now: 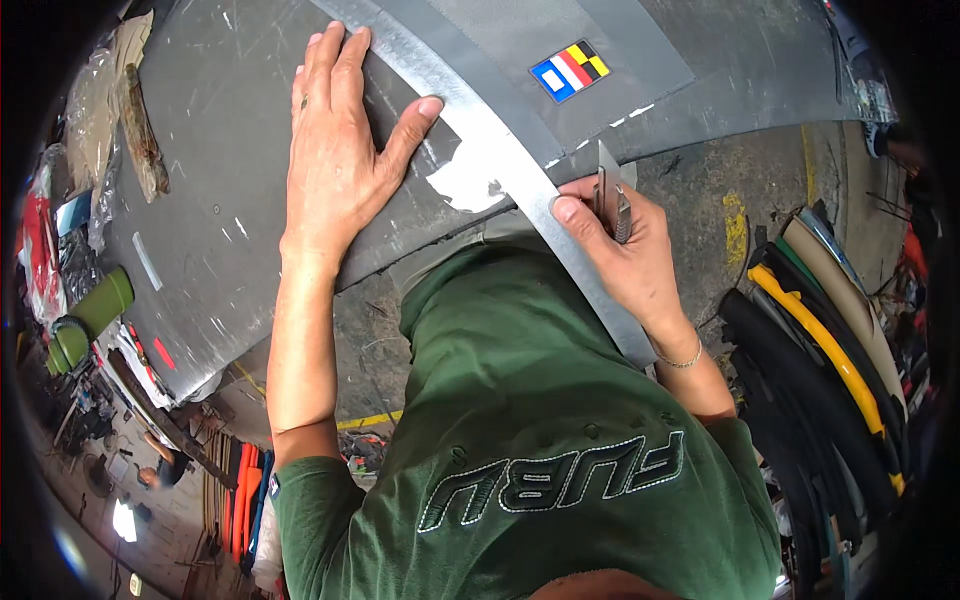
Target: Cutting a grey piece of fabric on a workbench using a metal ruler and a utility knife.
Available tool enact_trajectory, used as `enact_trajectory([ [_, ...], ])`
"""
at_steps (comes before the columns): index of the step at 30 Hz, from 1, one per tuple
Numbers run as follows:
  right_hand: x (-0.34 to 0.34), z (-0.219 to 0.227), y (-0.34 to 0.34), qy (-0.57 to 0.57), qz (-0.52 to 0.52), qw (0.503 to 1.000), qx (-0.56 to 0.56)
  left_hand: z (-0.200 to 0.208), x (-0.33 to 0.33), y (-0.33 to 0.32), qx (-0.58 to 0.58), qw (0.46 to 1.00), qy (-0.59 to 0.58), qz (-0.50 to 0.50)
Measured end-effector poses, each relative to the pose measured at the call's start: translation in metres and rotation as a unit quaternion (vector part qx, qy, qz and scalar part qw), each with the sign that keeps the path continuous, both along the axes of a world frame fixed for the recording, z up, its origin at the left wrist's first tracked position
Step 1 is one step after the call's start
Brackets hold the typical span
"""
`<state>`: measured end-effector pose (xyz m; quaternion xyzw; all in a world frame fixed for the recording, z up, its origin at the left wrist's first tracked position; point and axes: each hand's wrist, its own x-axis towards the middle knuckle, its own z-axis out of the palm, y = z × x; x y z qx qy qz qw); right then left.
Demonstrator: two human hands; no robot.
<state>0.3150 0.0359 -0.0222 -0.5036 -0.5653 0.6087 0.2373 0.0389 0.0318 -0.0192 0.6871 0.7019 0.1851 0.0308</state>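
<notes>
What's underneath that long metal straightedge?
Grey tabletop and grey sheet material flank the metal straightedge, and its near end overhangs the table's edge; whatever lies directly beneath is covered.

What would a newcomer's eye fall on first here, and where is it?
Probably the multicoloured patch on grey material near the top, right of centre. Next, the long metal strip slanting through the middle, with a knife in the right hand beside it. At right, a yellow roll stands out among dark rolls.

A long metal ruler lies slantwise along a flat grey sheet; the cutter knife has its blade out.
</notes>
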Motion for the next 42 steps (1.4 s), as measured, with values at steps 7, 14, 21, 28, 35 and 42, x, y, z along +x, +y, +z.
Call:
enact_trajectory([
  [7, 0.0018, 0.0005, 0.0045, -0.013, 0.017, 1.0, -0.017, -0.0015, -0.001, 0.0003, 0.004, 1.0, 0.007, -0.003],
  [14, -0.0001, 0.0017, 0.0052, -0.016, 0.014, 1.0, -0.012, -0.002, -0.0014, 0.0007, 0.005, 1.0, 0.004, -0.002],
  [21, 0.0011, 0.0015, 0.0044, -0.018, 0.011, 1.0, -0.019, -0.0026, -0.0013, -0.0007, 0.003, 1.0, 0.009, -0.003],
  [28, 0.0021, 0.0005, 0.0059, -0.011, 0.013, 1.0, -0.022, -0.0019, -0.0002, 0.001, 0.0, 1.0, 0.006, -0.003],
  [35, 0.0004, 0.0048, 0.0059, -0.034, 0.018, 0.999, -0.005, 0.0037, -0.0006, 0.003, -0.004, 1.0, 0.008, 0.002],
  [42, 0.002, -0.0015, 0.0032, -0.045, 0.018, 0.999, -0.014, 0.0025, 0.0006, 0.0003, -0.015, 1.0, -0.011, 0.014],
])
